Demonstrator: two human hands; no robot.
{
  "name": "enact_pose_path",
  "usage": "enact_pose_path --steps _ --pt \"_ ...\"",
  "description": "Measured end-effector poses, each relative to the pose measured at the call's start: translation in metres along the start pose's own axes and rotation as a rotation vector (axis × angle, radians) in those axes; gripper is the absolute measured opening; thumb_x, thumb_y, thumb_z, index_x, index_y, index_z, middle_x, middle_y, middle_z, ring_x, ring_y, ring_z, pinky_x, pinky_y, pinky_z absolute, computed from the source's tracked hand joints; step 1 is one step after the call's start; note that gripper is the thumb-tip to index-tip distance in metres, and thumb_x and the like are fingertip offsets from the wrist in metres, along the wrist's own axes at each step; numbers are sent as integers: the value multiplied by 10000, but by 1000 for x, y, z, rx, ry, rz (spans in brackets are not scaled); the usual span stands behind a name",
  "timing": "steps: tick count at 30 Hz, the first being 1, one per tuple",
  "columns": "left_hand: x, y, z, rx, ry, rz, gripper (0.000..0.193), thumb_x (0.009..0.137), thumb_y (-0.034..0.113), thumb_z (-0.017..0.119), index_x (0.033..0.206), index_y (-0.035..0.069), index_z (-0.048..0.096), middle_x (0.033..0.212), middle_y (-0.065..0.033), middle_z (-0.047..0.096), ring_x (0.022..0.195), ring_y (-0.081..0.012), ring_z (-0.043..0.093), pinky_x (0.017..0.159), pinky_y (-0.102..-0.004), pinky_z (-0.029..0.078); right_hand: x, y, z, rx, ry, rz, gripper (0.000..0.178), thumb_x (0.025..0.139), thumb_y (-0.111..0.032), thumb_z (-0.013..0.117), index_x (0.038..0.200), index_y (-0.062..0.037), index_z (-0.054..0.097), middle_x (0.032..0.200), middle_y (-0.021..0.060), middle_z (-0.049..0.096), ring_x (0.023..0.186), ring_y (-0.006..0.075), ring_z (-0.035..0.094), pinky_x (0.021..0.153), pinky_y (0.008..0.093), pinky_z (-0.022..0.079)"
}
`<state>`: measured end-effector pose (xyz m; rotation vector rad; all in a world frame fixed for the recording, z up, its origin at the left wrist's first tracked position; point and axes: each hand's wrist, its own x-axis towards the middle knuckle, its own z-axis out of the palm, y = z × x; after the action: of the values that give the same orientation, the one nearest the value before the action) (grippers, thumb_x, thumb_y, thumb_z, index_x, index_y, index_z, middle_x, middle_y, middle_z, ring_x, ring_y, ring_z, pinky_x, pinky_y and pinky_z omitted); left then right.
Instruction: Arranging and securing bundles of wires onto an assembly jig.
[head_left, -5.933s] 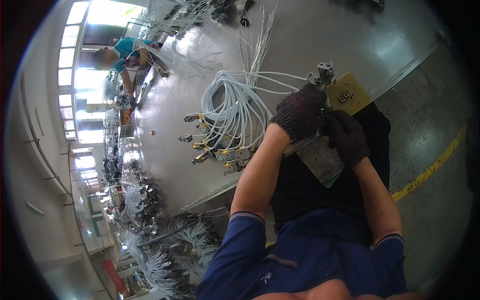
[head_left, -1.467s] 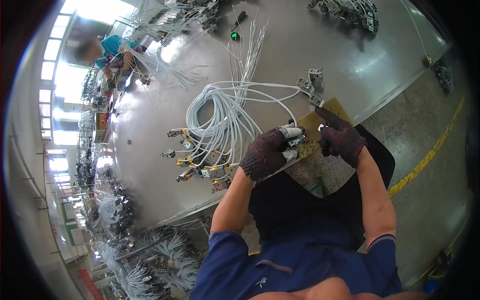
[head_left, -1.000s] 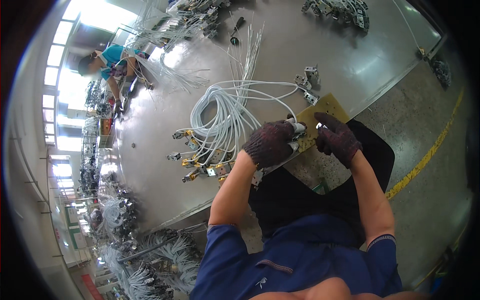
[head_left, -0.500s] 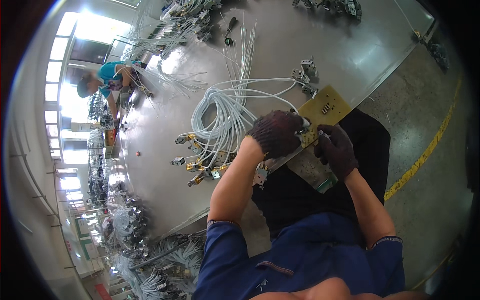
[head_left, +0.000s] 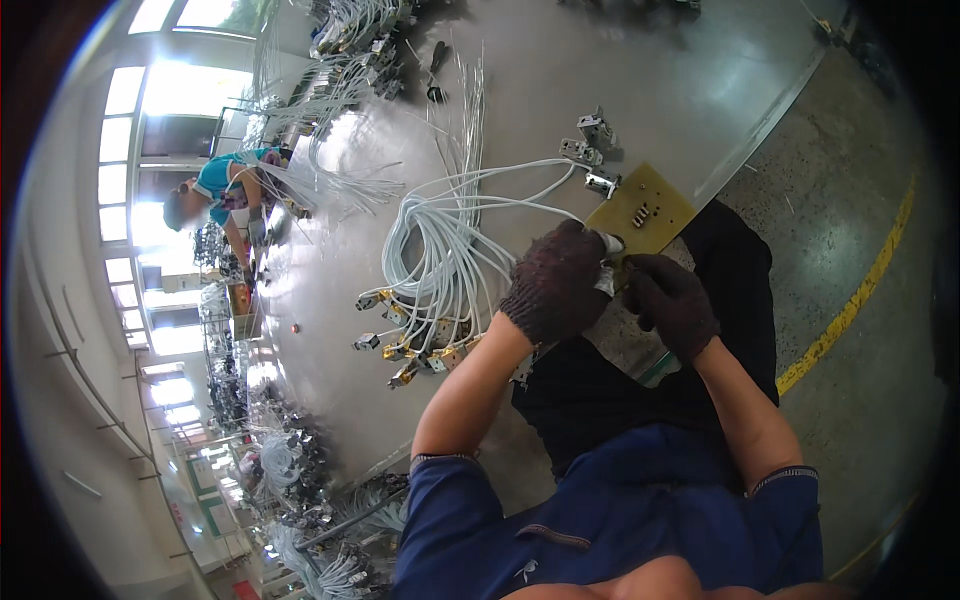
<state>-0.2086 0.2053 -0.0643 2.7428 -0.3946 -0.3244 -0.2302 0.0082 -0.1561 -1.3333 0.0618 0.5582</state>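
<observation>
Yellow board (head_left: 670,226) extends forward-right from the left hand (head_left: 562,282), right hand (head_left: 676,310) close beside; fingers (head_left: 650,268) curled, whether pinching anything cannot be told.

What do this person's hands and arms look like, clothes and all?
The left hand and right hand wear dark, maroon-black knitted gloves; the left cuff looks ribbed. Pale patches show at the left glove's tips, too small to identify. The forearms are bare, up to short navy sleeves with light-trimmed hems.
</observation>
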Motion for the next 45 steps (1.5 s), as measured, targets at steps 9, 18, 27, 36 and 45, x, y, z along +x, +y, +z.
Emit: enact_pose_path --steps 9,18,27,36,45 --pt "-6 -4 26 -124 164 -106 528 890 163 812 1401 177 676 1175 -185 694 1053 -402 725 894 -499 594 -4 -15 4 -145 -15 2 353 1073 -272 612 1291 -5 687 882 76 713 738 128 668 639 314 544" --pt "0 -11 20 -69 29 -119 542 865 167 823 1386 151 672 1207 -189 702 1105 -416 724 935 -506 596 -3 -16 17 -177 -41 -7 321 1082 -283 634 1279 -37 693 893 62 726 750 129 672 665 321 553" --pt "2 -8 12 -12 -16 -91 480 862 235 796 1278 70 623 1165 -231 692 1102 -459 713 909 -557 588 -2 -10 24 -120 -17 4 345 1085 -297 646 1301 -33 696 883 44 716 720 97 651 610 283 527" --pt "1 -9 14 -11 5 -90 445 876 245 785 1245 58 622 1156 -242 696 1080 -451 724 894 -555 593 -5 -16 31 -69 12 42 365 1085 -348 640 1240 -25 709 844 60 719 672 102 634 608 285 498" --pt "3 -4 11 2 -51 -157 554 825 199 838 1338 112 649 1220 -218 685 1130 -449 716 921 -545 591 -6 -16 30 -60 -7 113 322 1077 -313 616 1202 -28 699 842 63 715 674 103 632 619 285 500"
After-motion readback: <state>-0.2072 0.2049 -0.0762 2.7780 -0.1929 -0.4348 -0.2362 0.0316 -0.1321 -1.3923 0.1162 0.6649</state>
